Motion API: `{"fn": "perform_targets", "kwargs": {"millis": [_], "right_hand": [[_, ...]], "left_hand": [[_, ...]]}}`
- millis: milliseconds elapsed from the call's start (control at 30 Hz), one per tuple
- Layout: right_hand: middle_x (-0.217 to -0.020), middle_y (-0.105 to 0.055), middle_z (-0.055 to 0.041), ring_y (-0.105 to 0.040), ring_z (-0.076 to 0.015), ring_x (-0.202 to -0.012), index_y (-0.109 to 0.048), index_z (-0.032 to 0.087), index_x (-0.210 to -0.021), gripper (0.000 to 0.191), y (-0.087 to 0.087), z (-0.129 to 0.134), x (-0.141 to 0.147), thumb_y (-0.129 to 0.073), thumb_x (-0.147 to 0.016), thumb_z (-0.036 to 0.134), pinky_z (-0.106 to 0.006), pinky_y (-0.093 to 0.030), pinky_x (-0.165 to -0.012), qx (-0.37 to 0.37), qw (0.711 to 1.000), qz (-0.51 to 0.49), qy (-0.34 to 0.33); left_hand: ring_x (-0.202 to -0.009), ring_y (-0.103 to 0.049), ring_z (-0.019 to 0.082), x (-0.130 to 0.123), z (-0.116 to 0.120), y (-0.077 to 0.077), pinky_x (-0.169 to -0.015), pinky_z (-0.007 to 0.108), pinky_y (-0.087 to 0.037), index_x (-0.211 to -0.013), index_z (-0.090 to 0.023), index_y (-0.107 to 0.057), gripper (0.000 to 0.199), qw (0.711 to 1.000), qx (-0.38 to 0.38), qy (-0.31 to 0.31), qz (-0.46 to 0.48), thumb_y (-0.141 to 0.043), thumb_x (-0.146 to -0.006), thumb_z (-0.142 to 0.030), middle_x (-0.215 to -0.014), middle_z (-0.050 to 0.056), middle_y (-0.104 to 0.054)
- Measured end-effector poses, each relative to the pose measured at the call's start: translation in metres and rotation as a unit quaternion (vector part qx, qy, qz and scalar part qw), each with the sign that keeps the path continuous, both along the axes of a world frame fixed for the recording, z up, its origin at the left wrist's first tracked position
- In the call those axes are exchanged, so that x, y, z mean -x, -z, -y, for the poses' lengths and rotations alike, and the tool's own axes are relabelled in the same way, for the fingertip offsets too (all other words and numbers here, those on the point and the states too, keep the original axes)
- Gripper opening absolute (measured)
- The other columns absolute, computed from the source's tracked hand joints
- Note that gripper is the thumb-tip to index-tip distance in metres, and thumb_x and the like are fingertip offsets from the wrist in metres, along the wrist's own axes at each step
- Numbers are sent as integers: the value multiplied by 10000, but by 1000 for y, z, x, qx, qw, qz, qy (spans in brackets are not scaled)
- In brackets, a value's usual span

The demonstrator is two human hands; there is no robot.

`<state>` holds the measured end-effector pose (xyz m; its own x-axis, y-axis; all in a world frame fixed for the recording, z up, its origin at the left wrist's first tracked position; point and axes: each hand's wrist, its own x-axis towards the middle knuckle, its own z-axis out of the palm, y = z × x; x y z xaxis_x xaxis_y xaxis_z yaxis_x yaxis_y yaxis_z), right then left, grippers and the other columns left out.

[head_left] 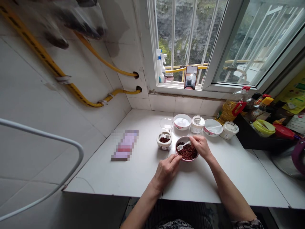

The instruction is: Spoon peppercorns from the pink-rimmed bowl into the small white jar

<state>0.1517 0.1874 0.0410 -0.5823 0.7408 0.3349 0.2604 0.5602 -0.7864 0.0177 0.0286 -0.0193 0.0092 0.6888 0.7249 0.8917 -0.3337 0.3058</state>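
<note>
Right hand point(201, 147): thumb and fingers pinched on the handle of a white spoon point(181, 147).
Left hand point(168, 167): fingers drawn narrow, gripping the bowl's rim on the side facing the counter's front edge, toward the left.
Bowl point(189, 160): upright on the counter point(143, 178), between its front and back edges; holds dark red grains point(190, 153).
Spoon: scoop low inside the rim, at or just over the grains; cannot tell whether it carries any.
Jar point(164, 147): just left of the bowl, open, with similar grains inside; clear lid point(166, 123) behind it, toward the back edge.
Back edge: two floral bowls point(182, 128) alternating with two white jars point(197, 128); the left floral bowl contains something white.
Right rear corner: oil bottle point(227, 111) beside a black rack point(250, 140).
Left edge: packet point(125, 146), print obscured, well apart from the bowl.
Sill: phone point(191, 77) upright at the window.
Spill risk: grains look small and loose; a tilted scoop or quick lift could scatter them between bowl and jar.
Tilt risk: bowl appears held at one place; downward pressure on that rim could tip it toward the front edge.
Knock risk: jar stands close to the left hand; a sideways swing could topple it, open as it is.
Mixing risk: floral bowls are uncovered; stray grains flicked toward the back edge could land in them.
</note>
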Motion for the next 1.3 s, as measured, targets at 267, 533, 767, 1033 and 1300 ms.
{"fn": "perform_targets", "kwargs": {"millis": [267, 533, 767, 1033, 1300], "right_hand": [[-421, -513, 6, -452, -119, -429, -473, 206, -441, 496, 1, 3, 2, -518, -855, 476, -255, -371, -497, 75, 997, -21, -5], [-453, -538, -3, -489, -135, -455, -502, 210, -489, 544, -5, -3, 11, -508, -863, 604, -274, -418, -518, 96, 990, -102, 26], [-555, -551, -1, -505, -156, -587, -477, 223, -583, 443, -31, 21, 45, -408, -992, 377, -351, -438, -836, -200, 977, -55, 43], [-533, -517, 35, -471, -131, -531, -438, 219, -603, 385, -30, 21, 44, -426, -985, 269, -357, -382, -938, -317, 948, -2, -1], [-500, -526, 37, -433, -123, -492, -410, 212, -555, 414, -12, -4, 0, -448, -959, 294, -338, -371, -863, -274, 959, 76, 22]], "left_hand": [[-768, -700, 142, 0, 0, -1, -628, 196, -549, -1130, -166, -597, 241, 1000, -8, 4, -1, -444, -956, -96, -926, 62, -699], [-785, -701, 143, 1, 0, 0, -651, 195, -557, -1167, -176, -591, 284, 1000, -5, 7, -2, -426, -952, -92, -937, 72, -696], [-773, -699, 145, 0, -1, -1, -620, 193, -543, -1143, -167, -585, 256, 1000, -15, 13, 0, -420, -960, -95, -914, 69, -697], [-744, -692, 140, 0, -1, -1, -620, 193, -541, -1122, -165, -596, 253, 1000, -8, 5, -6, -413, -960, -97, -897, 67, -690], [-793, -698, 146, 1, -1, 0, -655, 197, -549, -1168, -173, -586, 262, 1000, -16, 15, 4, -427, -970, -107, -928, 68, -696]]}}
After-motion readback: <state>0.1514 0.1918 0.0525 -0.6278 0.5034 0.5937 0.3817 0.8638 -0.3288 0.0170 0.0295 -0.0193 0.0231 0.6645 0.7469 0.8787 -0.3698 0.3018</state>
